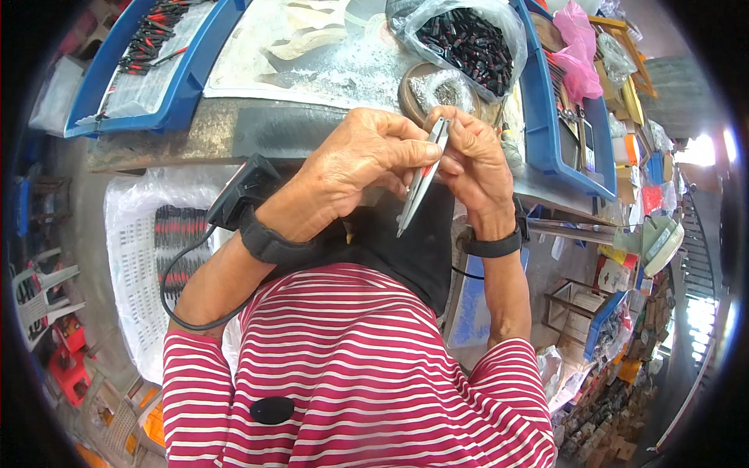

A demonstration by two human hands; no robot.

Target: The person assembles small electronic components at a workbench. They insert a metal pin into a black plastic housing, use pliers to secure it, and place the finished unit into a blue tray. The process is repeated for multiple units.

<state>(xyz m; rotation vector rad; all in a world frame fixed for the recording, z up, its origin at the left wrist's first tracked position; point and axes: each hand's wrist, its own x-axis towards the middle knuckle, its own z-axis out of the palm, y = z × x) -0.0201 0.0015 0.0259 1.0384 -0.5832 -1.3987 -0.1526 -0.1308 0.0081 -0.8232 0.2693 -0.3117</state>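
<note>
In front of my chest, above the bench's near edge, is a slim silver-grey two-legged tool (420, 189) that looks like a drawing compass. It has a little red on its side and tilts, its pointed end toward me. My left hand (370, 152) pinches its upper part between thumb and fingers. Closed around the top end from the other side is my right hand (477, 160); its fingertips partly hide that end. Just beyond the right hand sits a round dish (412, 92) with small metal parts, beside a clear plastic bag (499, 19) of small black-and-red pieces.
A blue tray (181, 97) of black-and-red tools lies at far left; another blue tray (558, 160) stands at right. The worn workbench (273, 129) spans between them. Below left, a plastic-lined white crate (133, 242) holds rows of black-and-red pieces. A cable hangs along my left forearm.
</note>
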